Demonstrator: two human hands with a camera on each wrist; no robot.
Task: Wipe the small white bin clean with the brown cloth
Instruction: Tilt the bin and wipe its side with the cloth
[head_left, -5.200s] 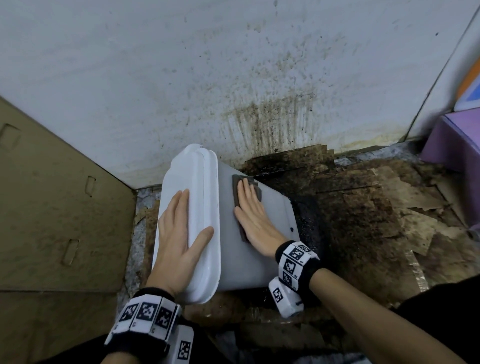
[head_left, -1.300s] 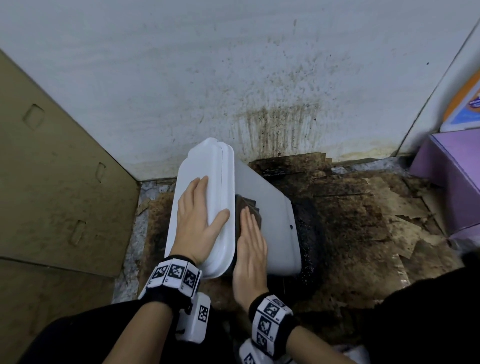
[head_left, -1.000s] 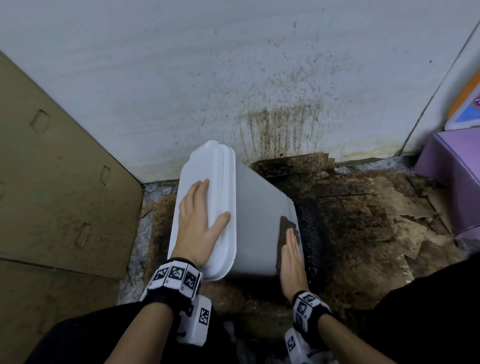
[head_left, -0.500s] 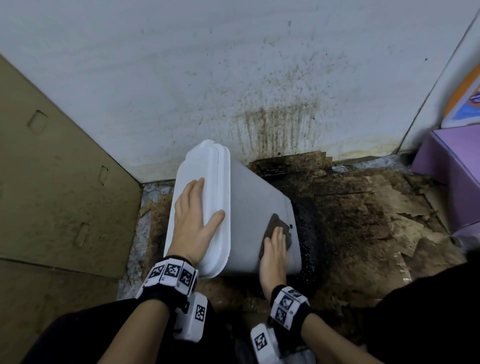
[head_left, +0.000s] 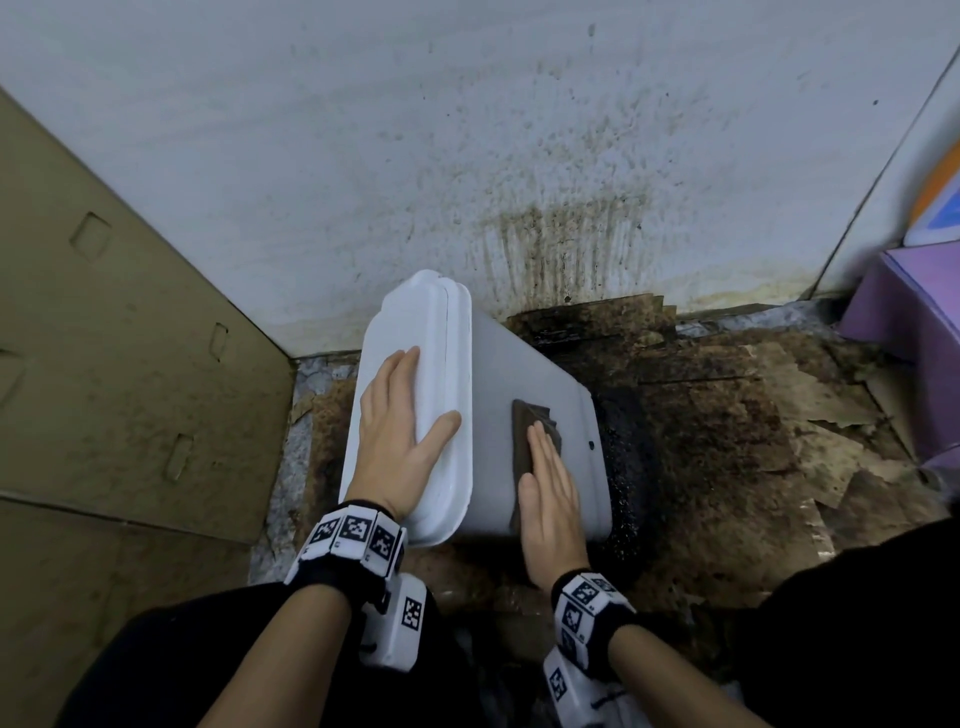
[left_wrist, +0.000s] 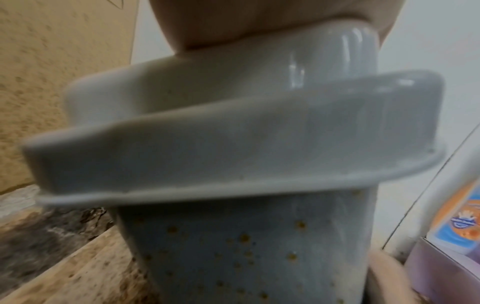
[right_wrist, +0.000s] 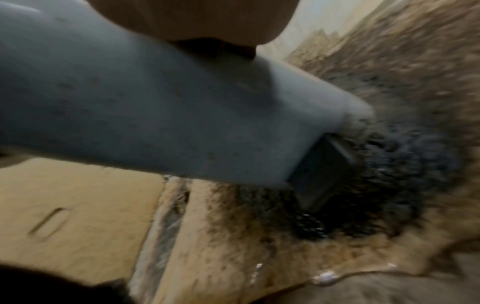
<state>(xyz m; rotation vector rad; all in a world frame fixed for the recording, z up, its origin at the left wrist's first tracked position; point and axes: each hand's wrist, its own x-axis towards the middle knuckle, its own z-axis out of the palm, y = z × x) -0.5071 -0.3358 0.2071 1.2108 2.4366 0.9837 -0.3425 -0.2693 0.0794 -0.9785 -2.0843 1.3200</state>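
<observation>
Bin (head_left: 530, 415) lies tipped on the floor (head_left: 727, 441) before the wall (head_left: 415, 130); cardboard (head_left: 104, 338) left, box (head_left: 914, 301) right

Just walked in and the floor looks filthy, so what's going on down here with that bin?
A person is wiping a small white bin that lies tipped on its side on stained cardboard by the wall. The left hand rests flat on the lid end to steady it. The right hand presses a brown cloth flat against the upturned side. The left wrist view shows brown specks on another face, so the cleaning isn't finished.
</observation>
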